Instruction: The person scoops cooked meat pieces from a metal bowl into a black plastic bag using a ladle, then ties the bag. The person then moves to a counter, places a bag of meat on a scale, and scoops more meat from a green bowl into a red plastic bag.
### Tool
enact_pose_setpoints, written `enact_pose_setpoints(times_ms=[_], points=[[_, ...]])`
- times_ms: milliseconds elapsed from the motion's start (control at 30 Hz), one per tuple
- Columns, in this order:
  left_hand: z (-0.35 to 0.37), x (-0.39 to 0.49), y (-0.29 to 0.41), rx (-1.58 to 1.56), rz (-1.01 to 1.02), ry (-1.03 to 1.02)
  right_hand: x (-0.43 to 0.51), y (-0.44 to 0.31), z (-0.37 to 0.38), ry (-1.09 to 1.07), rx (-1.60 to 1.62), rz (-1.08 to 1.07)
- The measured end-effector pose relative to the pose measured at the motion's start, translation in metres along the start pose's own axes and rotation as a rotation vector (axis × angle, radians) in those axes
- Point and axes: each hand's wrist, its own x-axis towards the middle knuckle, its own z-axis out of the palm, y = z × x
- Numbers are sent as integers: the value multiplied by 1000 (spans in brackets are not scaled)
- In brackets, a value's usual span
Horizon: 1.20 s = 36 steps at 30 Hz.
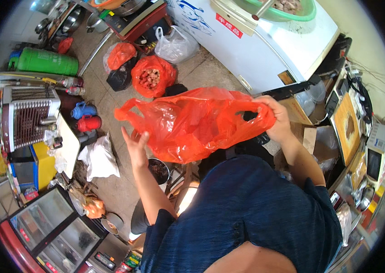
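A red plastic carrier bag [192,126] is stretched out in front of my body, creased and translucent. My right hand [277,117] grips one handle loop of it, bunched in the fingers. By the bag's other end, my left hand [135,147] has its fingers apart and holds nothing; whether the thumb touches the plastic I cannot tell. The second handle loop [126,110] juts out above that hand. On the floor beyond sits another red bag [170,73], its mouth spread around small reddish and pale round pieces [149,79].
A white chest freezer [226,51] carries a green basin [310,15]. On the floor are a clear plastic bag [176,44], a black bag [121,78], a white sack [101,157], red and blue thermos flasks [89,123], a dark-filled pot [158,170] and a green gas cylinder [47,61].
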Motion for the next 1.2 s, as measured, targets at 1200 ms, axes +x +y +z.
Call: enact_pose_setpoints(times_ms=[1200], points=[[459, 187, 183, -7, 188, -369, 295, 46, -358, 659, -460, 359]])
